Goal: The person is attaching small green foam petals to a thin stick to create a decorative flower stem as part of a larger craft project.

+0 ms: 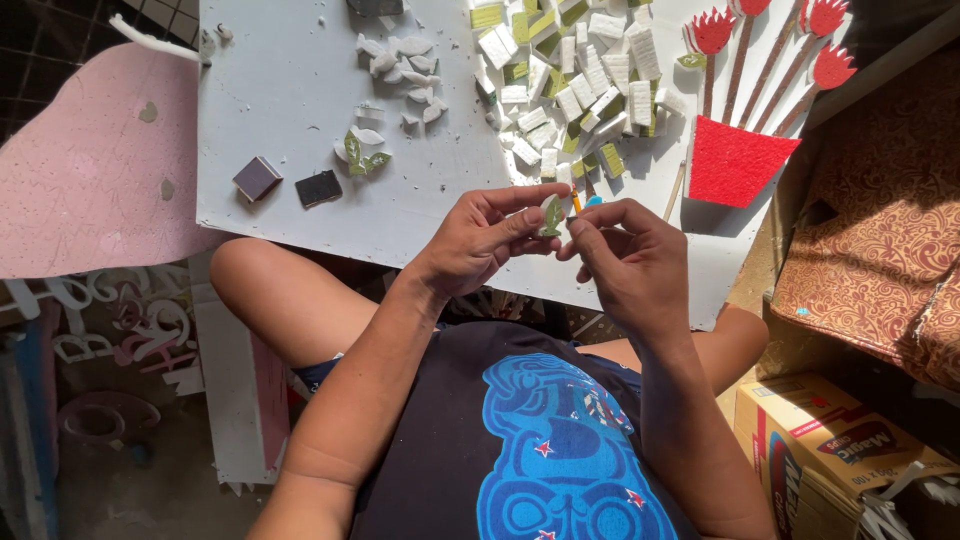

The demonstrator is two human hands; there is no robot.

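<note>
Over the lap, at the near edge of the white board point(300, 90), the left hand point(480, 240) pinches a small foam leaf point(551, 215), white with a green face. The right hand point(625, 255) is curled tight on a thin orange-handled tool point(576, 201) touching it. Beyond lie a few finished green leaves point(362, 152), plain white ones point(398, 55) waiting, a heap of chunky foam blocks point(575, 90), then glittery red flowers point(770, 40) above a red pot point(735, 160).

White board point(300, 90) with foam blocks point(575, 85), red cutouts point(735, 160)
</note>
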